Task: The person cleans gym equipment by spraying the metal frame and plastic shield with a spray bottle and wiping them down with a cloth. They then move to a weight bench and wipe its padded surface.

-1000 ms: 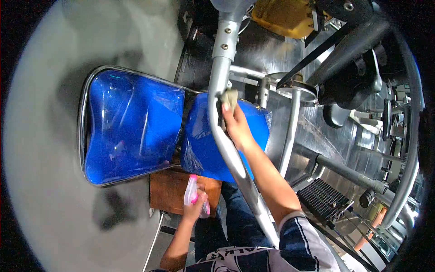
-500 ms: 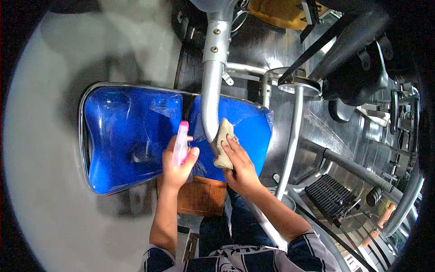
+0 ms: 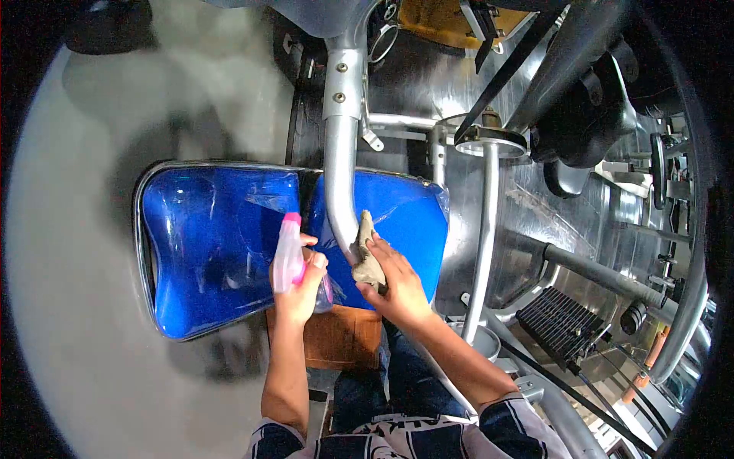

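A spray bottle (image 3: 289,256) with a pink nozzle tip is gripped in my left hand (image 3: 300,287), above the gap between two blue padded panels. My right hand (image 3: 397,287) presses a beige cloth (image 3: 369,264) against the lower bend of a silver metal tube (image 3: 342,161). Beneath the cloth and the tube lies the right blue panel (image 3: 405,222). The left blue panel (image 3: 218,245) has a dark rim and a shiny, plastic-like surface.
A brown wooden box (image 3: 344,336) sits below the panels, by my legs. To the right are metal frame tubes (image 3: 488,237), a black weight stack (image 3: 562,321) and black pads (image 3: 585,122). Grey floor (image 3: 84,268) spans the left side.
The view has shifted slightly. The spray bottle is turned so that more of its clear body shows, and the cloth looks more bunched under my right hand.
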Demonstrator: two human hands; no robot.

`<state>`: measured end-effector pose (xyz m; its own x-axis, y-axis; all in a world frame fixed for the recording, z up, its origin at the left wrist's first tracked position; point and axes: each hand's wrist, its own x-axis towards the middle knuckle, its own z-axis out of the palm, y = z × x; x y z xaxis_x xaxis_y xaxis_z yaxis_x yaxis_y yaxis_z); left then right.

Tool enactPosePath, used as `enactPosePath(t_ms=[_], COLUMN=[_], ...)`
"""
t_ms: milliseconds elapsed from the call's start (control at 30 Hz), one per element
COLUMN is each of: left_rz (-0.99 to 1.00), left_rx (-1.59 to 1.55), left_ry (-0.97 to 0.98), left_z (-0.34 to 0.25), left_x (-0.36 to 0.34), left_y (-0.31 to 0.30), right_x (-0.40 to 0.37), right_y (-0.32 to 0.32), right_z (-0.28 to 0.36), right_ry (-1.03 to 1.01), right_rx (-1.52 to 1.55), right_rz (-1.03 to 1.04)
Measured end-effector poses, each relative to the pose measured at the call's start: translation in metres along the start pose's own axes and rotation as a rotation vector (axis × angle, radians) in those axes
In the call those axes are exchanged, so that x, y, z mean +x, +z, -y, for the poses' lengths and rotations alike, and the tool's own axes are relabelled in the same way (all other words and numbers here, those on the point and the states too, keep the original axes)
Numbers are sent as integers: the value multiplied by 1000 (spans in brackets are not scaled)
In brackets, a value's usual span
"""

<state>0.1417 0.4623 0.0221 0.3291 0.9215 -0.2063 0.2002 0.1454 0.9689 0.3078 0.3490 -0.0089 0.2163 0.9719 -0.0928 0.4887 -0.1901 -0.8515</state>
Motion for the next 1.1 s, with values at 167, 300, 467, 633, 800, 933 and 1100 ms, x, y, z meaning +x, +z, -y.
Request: enactPosePath(t_ms=[167, 300, 467, 633, 800, 933, 1100], left_rz=[23, 5, 39, 149, -3, -102, -71], left_rx=[-314, -419, -700, -548, -209, -282, -327], left_ry=[35, 114, 144, 351, 496, 418, 374], left_z=[-24, -24, -18, 23, 34, 41, 38], left_x=[-6, -5, -11, 3, 15, 6, 6], left_y=[1, 12, 47, 96, 111, 115, 109], right_x=[1, -10, 35, 159, 280, 257, 198], right_y=[-1, 7, -52, -100, -47, -33, -63], right_z=[-3, -43, -51, -32, -10, 6, -5], right_ry=[-18, 440, 604, 14, -548, -681, -694], right_rx=[65, 676, 1078, 494, -585, -718, -491], right_rz=[-45, -81, -353, -397, -338, -88, 323])
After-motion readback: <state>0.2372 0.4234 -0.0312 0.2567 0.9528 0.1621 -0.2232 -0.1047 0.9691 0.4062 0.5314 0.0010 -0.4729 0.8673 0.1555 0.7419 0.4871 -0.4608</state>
